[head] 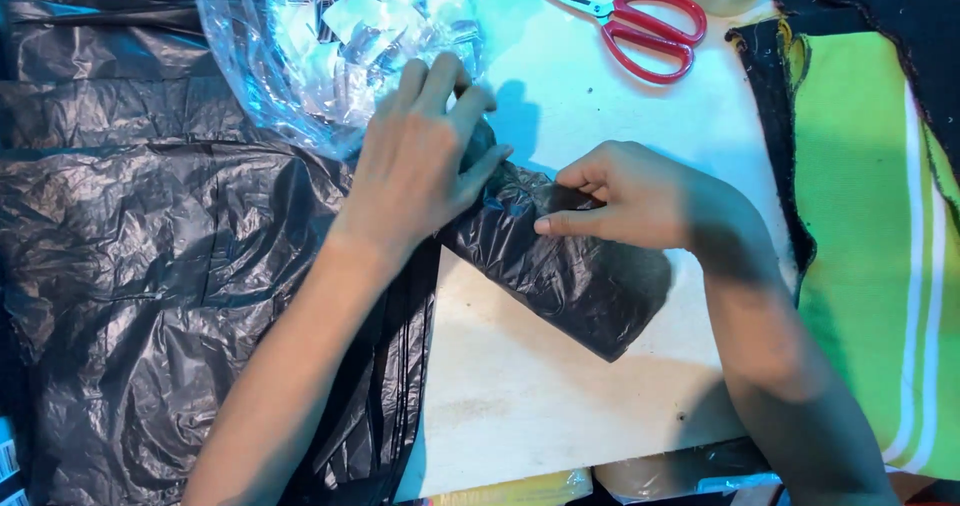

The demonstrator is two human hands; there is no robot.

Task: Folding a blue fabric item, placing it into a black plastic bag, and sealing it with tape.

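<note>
At far left a stack of black bags (150, 266) lay flat, with a clear bag (320, 46) beyond it. My left hand (420, 156) came in from the near left, palm down, fingers slightly spread and pressed onto the far end of the black roll (560, 266) at mid-table. I judged the hold worked best with that end pinned flat and the plastic kept taut so the roll stayed tight. My right hand (630, 201) reached in from the near right, wrist bent, thumb and forefinger pinched together on the roll's upper edge. Red scissors (645, 31) lay far right on the white table (560, 386).
</note>
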